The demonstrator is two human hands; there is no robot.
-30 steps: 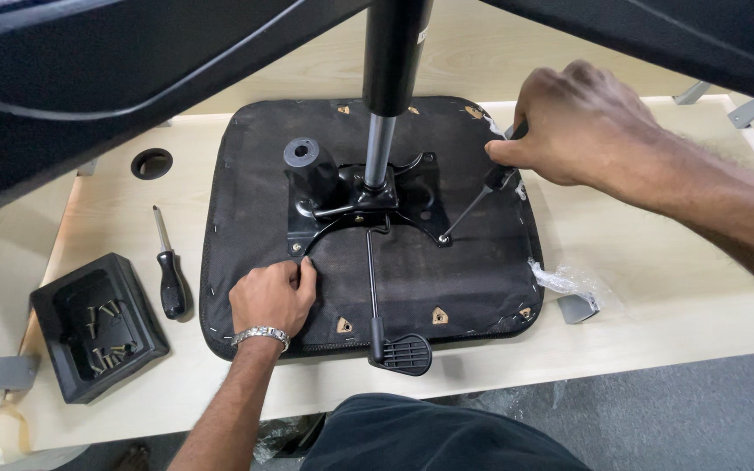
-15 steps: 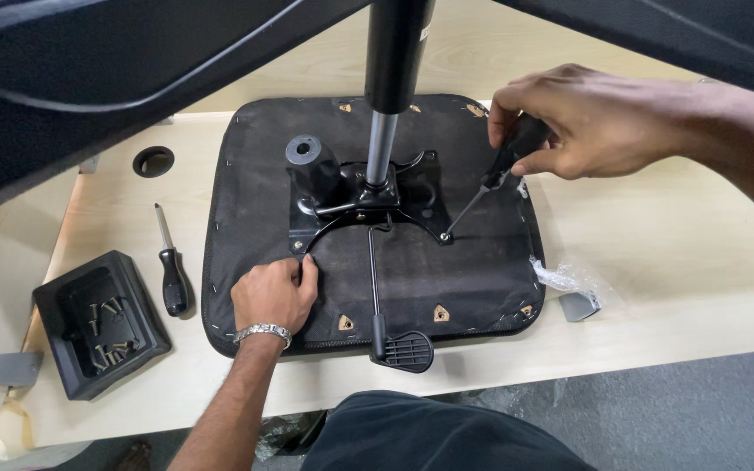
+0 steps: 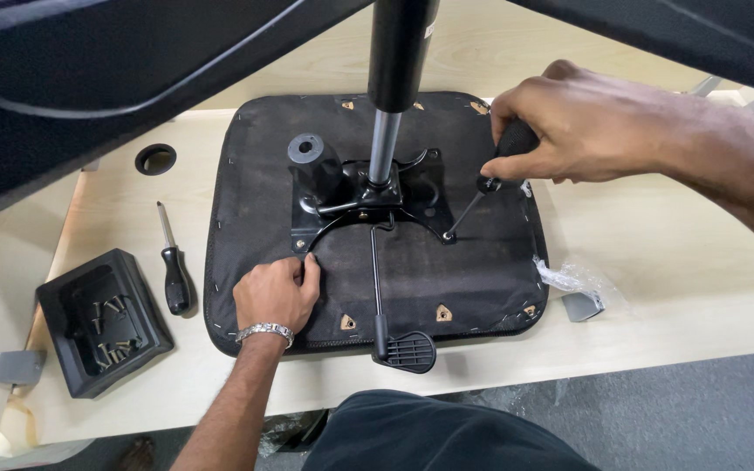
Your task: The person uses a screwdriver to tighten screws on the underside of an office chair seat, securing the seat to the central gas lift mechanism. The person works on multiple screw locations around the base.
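Your upturned chair seat (image 3: 412,270) lies flat on the pale wooden table (image 3: 656,288), its near edge close to the table's front edge and its far edge under the dark panels that overhang the top of the view. There is bare wood to the right of the seat, broken only by a crumpled clear plastic wrap (image 3: 569,279) and a grey bracket (image 3: 582,305) just off the seat's right corner. To the left the room is tighter: a spare screwdriver (image 3: 172,262) with a black handle lies just beside the seat, and a black plastic tray (image 3: 71,349) holding loose screws sits nearer the left front corner, with a round cable hole (image 3: 156,159) in the wood behind them. The seat is a rounded square covered in matte black fabric, stapled along its rim. A black metal mechanism plate (image 3: 368,196) is mounted at its centre, with a shiny gas cylinder (image 3: 386,139) rising straight up and a thin lever (image 3: 377,279) ending in a ribbed paddle that overhangs the near edge. Your left hand (image 3: 277,292) rests on the fabric by the plate's front left corner, fingers curled together. Your right hand (image 3: 569,122) is closed around the black handle of a screwdriver (image 3: 482,187), whose tilted shaft meets the plate's right front corner.
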